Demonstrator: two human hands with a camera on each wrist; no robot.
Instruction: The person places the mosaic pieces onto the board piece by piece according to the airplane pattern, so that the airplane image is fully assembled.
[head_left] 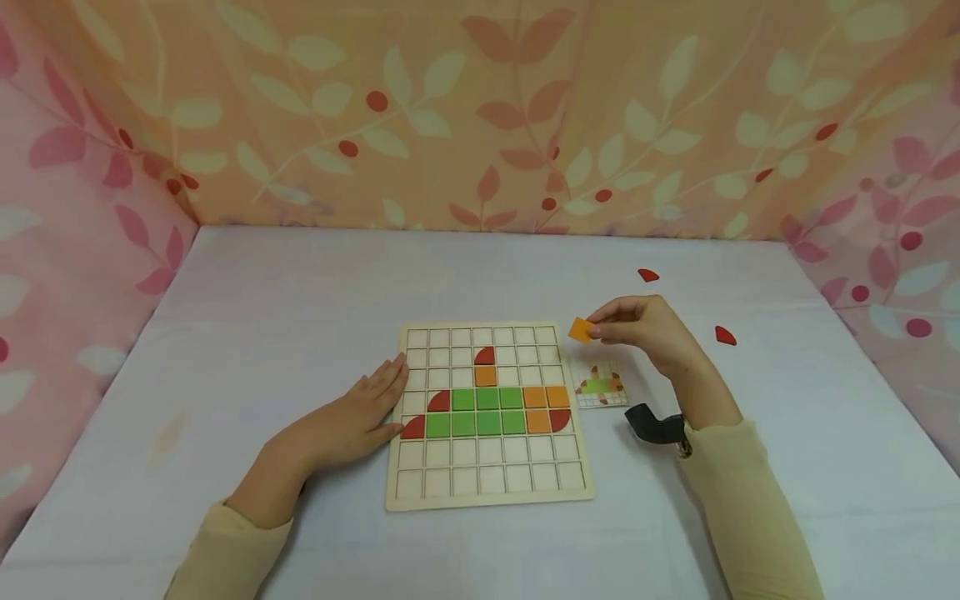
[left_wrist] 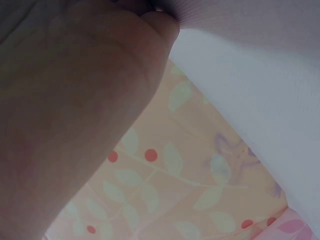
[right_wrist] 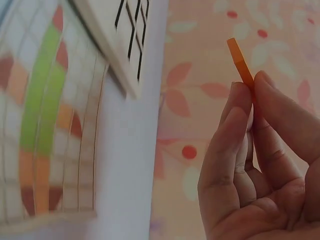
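Between thumb and fingertips, my right hand [head_left: 641, 329] pinches an orange square tile [head_left: 581, 330] in the air just off the board's upper right corner. The right wrist view shows that tile [right_wrist: 240, 61] edge-on. A wooden grid board [head_left: 487, 479] lies flat on the table. Across its middle run green square tiles [head_left: 487, 411], with orange tiles [head_left: 536, 408] and red quarter-round tiles [head_left: 413, 428] around them. My left hand [head_left: 356, 421] rests flat along the board's left edge, fingers straight. The left wrist view shows mostly the left hand's underside [left_wrist: 85, 100].
A pattern card [head_left: 600, 385] with a small coloured grid lies right of the board, below my right hand. Two loose red quarter-round pieces, one farther back [head_left: 648, 275] and one to the right [head_left: 725, 336], lie on the white table [head_left: 315, 275]. Patterned cloth [head_left: 517, 108] walls the table's back and sides.
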